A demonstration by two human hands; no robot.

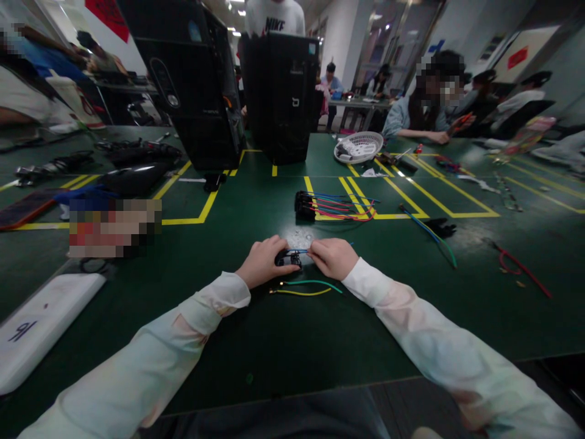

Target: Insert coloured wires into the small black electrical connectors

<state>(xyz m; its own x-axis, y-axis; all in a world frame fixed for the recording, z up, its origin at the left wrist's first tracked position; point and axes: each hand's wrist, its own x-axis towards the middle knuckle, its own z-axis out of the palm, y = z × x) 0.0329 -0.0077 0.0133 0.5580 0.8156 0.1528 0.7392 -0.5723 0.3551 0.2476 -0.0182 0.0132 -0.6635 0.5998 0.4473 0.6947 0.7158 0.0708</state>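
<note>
A small black part [296, 261] is held low over the green table [256, 347], directly in front of the person, at the middle of the view. Its visible side is broken up by small openings and ridges, with a dull, plastic-like look; much of it is hidden by the left hand [261, 262], whose thumb and fingers are clamped on it from the left.

A thin blue wire [299, 250] is pinched by the right hand [335, 257] — thumb and fingertips together — and is stretched across the short gap towards the black part. Whether its end is seated inside cannot be told.

Nearer the person, a green wire [315, 282] and a yellow wire [304, 293] are laid side by side, each tipped at the left end with a small metallic terminal. Beyond the hands, black connectors [304, 206] are grouped together, with blue, red and dark wires [342, 206] trailed out to the right.
</note>
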